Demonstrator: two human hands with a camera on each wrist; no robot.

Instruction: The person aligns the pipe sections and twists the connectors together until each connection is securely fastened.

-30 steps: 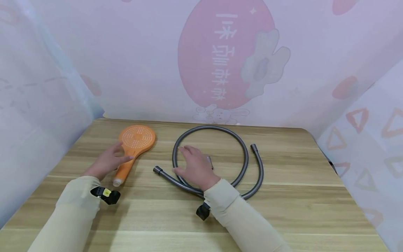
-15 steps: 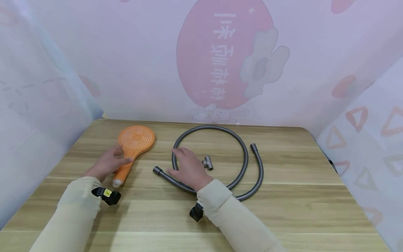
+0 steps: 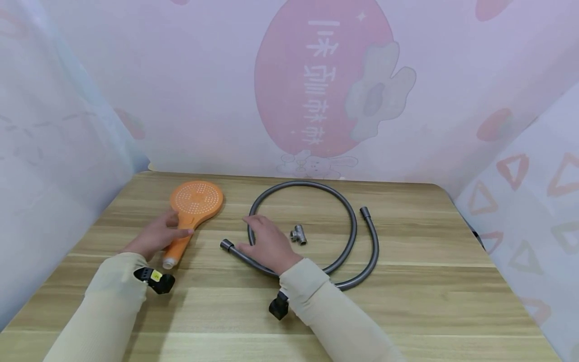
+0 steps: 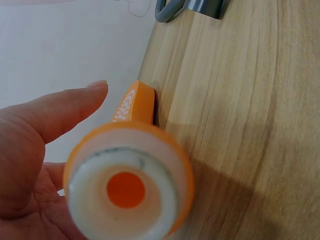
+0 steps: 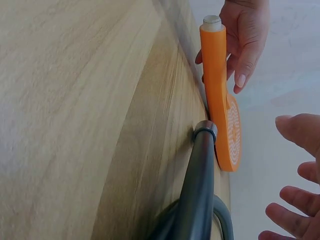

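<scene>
An orange hand shower (image 3: 197,197) lies on the left of the table, its perforated face up and its white connector end (image 4: 165,185) toward the person. Around its handle, the left hand (image 3: 156,235) has its thumb loosely extended. In the left wrist view that thumb (image 4: 75,107) stands apart from the handle; some fingers are hidden behind it. A dark grey shower hose (image 3: 306,182) lies coiled mid-table. Above the left side of the coil hovers the right hand (image 3: 270,245), fingers spread and holding nothing. One hose end (image 5: 202,131) points toward the hand shower.
Inside the coil sits a small metal T-shaped fitting (image 3: 298,235). The other hose end (image 3: 365,212) lies to the right. The wooden table (image 3: 429,311) meets a printed cloth wall (image 3: 203,90) at the back.
The right hand has moved left and slightly down, uncovering the metal fitting. Its fingers stay spread. The left hand has barely shifted beside the hand shower.
</scene>
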